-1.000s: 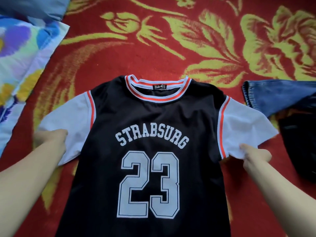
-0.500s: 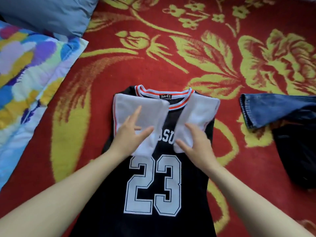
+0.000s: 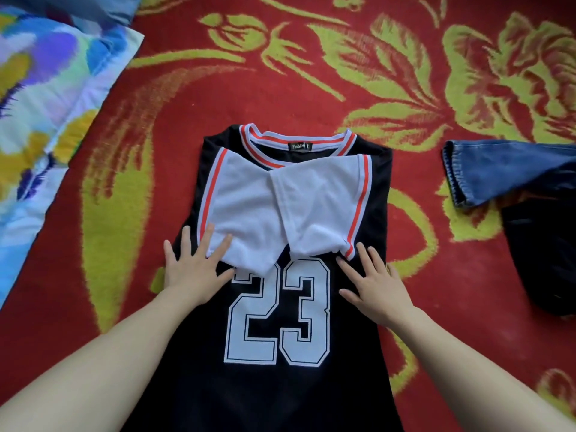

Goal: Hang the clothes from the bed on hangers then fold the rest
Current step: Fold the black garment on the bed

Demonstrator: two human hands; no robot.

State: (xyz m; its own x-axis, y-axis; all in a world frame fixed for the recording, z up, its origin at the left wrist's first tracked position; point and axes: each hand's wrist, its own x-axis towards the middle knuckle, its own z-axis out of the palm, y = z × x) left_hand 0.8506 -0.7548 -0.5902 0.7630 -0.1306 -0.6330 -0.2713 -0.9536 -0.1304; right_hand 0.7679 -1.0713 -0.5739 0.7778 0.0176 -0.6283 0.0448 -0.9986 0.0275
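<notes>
**Sleeves are in; mind them on the next fold**

Your black jersey-style T-shirt with white sleeves and orange-striped trim (image 3: 280, 307) lies face up in the middle of the red bedspread with yellow-green flowers (image 3: 174, 98), collar toward its far edge. Both white sleeves (image 3: 280, 207) are folded inward and overlap across the chest. Your left hand (image 3: 193, 269) rests flat and open, fingertips on the left sleeve's lower edge; your right hand (image 3: 374, 285) lies flat and open on the black fabric just below the right sleeve's cuff. Neither grips anything.

In my judgement the risk is the sleeves: they are only laid loose (nothing pins them), so lifting the hem quickly could slide them out and skew the fold. The blue denim jeans leg (image 3: 498, 176) and a dark garment (image 3: 548, 263) sit near the bedspread's right edge, apart from the shirt.

Readable writing: the number "23" (image 3: 277, 313) in white, and a neck label (image 3: 300, 145) reading "Fashion". The chest lettering is covered.
</notes>
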